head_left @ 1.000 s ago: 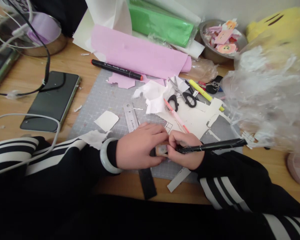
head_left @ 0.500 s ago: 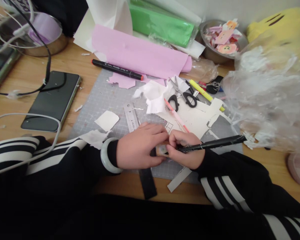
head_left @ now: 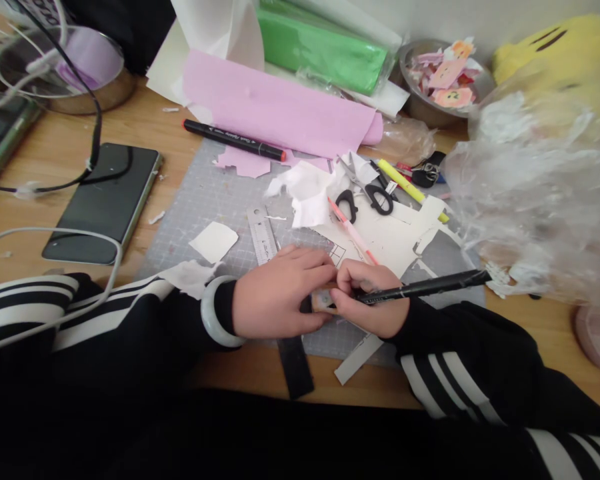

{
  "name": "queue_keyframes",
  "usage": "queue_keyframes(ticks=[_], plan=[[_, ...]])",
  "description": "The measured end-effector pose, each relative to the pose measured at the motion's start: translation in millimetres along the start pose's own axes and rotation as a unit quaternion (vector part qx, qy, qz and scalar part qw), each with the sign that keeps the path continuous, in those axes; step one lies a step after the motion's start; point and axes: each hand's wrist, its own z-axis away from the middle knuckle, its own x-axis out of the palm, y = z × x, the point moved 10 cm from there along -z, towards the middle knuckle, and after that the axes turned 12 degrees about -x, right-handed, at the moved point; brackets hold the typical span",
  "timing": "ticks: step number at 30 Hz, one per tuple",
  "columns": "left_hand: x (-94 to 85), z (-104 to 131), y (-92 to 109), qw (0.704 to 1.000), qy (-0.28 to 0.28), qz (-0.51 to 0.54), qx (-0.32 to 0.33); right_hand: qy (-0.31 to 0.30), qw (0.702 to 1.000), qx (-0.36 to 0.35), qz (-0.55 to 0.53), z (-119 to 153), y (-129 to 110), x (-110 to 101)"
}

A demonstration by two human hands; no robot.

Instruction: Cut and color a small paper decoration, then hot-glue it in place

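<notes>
My right hand (head_left: 373,300) is closed around a black marker pen (head_left: 425,285), whose barrel slants up to the right. The pen's tip points at a small pale paper piece (head_left: 323,298) with a faint coloured mark. My left hand (head_left: 283,293) lies palm down, thumb and index finger curled around that piece and holding it. Under the left hand runs a ruler (head_left: 261,233), and a dark strip (head_left: 296,368) comes out below it. Part of the small piece is hidden by the fingers of both hands. Black-handled scissors (head_left: 365,190) and a pink pen (head_left: 351,230) lie just beyond.
A grey cutting mat (head_left: 190,207) carries paper scraps, a white paper square (head_left: 213,241) and a black marker (head_left: 235,139). Pink paper (head_left: 280,100) lies behind. At left are a phone (head_left: 105,200) and cables; at right, clear plastic bags (head_left: 535,200) and a metal bowl (head_left: 410,67) of cut-outs.
Almost nothing differs. My right thumb has shifted very slightly left over the small paper piece; my left hand stays in place.
</notes>
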Motion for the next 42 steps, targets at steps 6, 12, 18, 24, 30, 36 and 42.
queue_keyframes(ticks=[6,12,18,24,30,36,42], plan=[[1.1,-0.1,-0.5,1.0,-0.001,-0.001,-0.002,0.005,1.0,-0.007,-0.005,-0.5,-1.5,-0.8],[1.2,0.2,-0.7,1.0,0.002,-0.003,-0.001,0.007,1.0,0.001,-0.021,-0.3,2.4,-0.6],[0.6,0.2,0.1,1.0,0.003,-0.004,0.001,0.007,1.0,0.002,-0.022,-0.1,1.9,-0.2],[1.1,0.0,-0.4,1.0,-0.001,-0.001,-0.001,0.005,1.0,0.005,-0.014,0.2,1.1,-0.3],[0.5,-0.2,-0.3,1.0,0.003,0.001,0.0,0.003,1.0,0.004,-0.015,0.4,1.9,0.4],[0.9,-0.8,-0.2,1.0,0.003,0.0,-0.001,0.003,1.0,0.007,-0.011,0.7,4.0,1.3],[0.9,-0.1,-0.7,1.0,0.005,-0.001,0.002,-0.005,1.0,0.004,-0.013,0.8,5.1,2.6]])
